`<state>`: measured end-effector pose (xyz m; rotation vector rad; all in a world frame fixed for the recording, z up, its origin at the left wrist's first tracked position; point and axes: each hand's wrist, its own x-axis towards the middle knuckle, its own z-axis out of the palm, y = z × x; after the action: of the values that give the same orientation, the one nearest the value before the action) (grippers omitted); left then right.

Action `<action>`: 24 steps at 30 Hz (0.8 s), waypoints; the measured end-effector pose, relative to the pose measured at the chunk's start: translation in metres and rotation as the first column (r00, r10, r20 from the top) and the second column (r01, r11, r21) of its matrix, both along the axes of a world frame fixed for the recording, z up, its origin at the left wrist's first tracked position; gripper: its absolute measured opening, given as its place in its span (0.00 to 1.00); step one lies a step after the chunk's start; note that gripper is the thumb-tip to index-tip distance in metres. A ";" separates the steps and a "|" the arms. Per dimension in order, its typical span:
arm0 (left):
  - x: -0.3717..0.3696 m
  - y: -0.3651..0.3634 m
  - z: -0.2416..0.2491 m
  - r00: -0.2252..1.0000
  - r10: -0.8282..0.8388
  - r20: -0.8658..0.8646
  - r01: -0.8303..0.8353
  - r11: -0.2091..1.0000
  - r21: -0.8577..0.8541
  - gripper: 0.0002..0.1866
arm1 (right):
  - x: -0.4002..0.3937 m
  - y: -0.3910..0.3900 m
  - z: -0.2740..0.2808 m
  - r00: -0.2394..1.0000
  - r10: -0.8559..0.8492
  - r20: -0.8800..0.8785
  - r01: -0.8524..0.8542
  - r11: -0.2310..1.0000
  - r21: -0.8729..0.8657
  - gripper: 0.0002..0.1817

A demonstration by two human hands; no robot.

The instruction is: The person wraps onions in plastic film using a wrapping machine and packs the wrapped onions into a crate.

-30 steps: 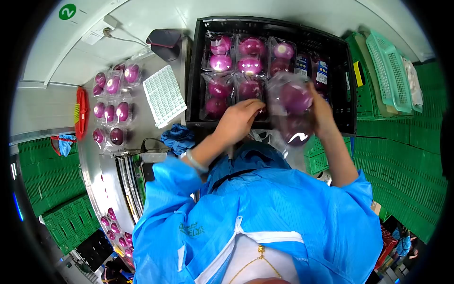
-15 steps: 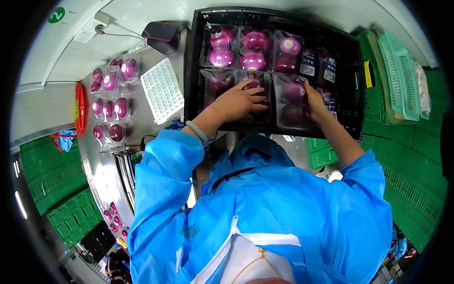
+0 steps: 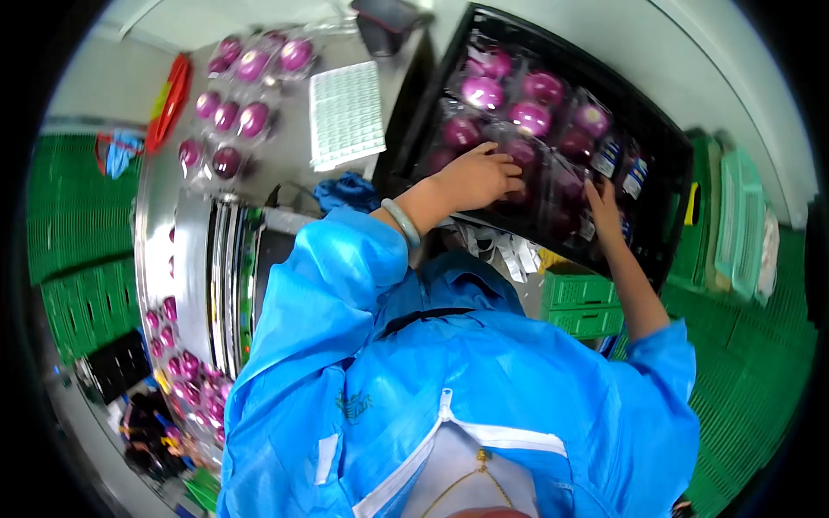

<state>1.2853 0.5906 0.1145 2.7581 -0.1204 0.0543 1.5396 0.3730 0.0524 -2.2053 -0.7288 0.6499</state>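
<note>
A black crate in front of me holds several clear packs of red onions, two onions to a pack. My left hand, with a pale bangle at the wrist, lies over a front-row pack, its fingers apart and slightly bent. To its right, another pack of red onions sits in the front row. My right hand holds that pack by its right edge, with part of the fingers hidden down the side. Packs with blue and white labels lie beyond my right hand.
On the metal table at left are several onion packs and a white label sheet. A dark device stands behind it. Green crates are below and at right, near a pale green basket.
The view has turned, so the crate appears tilted and farther right. The right-hand pack sits lower among the others. My left hand's fingers are less spread.
</note>
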 end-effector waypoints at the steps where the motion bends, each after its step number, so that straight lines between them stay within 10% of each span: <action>1: -0.007 0.000 0.004 0.997 0.037 0.075 -0.033 0.998 -0.060 0.23 | -0.007 -0.006 0.011 0.975 0.111 0.193 -0.120 0.992 0.036 0.42; 4: -0.050 0.002 0.014 0.931 0.171 0.321 -0.113 0.975 -0.192 0.20 | -0.056 0.012 0.059 0.530 0.667 0.524 -0.624 0.725 -0.291 0.47; 8: -0.134 -0.037 0.040 0.836 0.312 0.452 -0.127 0.910 -0.394 0.15 | -0.043 0.041 0.026 0.367 0.748 0.553 -0.734 0.598 -0.321 0.46; 12: -0.261 -0.081 0.036 0.662 0.667 0.343 -0.434 0.714 -0.550 0.13 | -0.038 0.039 0.029 0.494 0.664 0.561 -0.690 0.692 -0.211 0.42; 14: -0.333 -0.109 0.018 0.450 0.845 0.287 -0.615 0.527 -0.587 0.14 | -0.045 0.051 0.031 0.568 0.487 0.663 -0.597 0.799 -0.075 0.37; 18: -0.479 -0.184 0.004 -0.329 0.939 -0.098 -0.757 -0.324 -0.567 0.12 | -0.198 0.090 0.095 0.861 0.395 0.320 -0.472 0.855 0.215 0.26; 21: -0.584 -0.268 -0.066 -0.762 0.597 -0.250 -0.191 -0.577 -0.794 0.12 | -0.301 0.113 0.116 0.414 0.754 0.510 -0.908 0.383 0.171 0.20; 24: -0.643 -0.364 -0.096 -0.902 0.164 -0.400 0.197 -0.668 -0.718 0.18 | -0.381 0.122 0.129 -0.195 0.779 0.596 -0.981 -0.168 -0.101 0.15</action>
<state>0.6423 0.2269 0.0184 -0.0594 2.2496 1.6283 1.1585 0.4949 0.1816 -0.8355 -2.7012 0.4300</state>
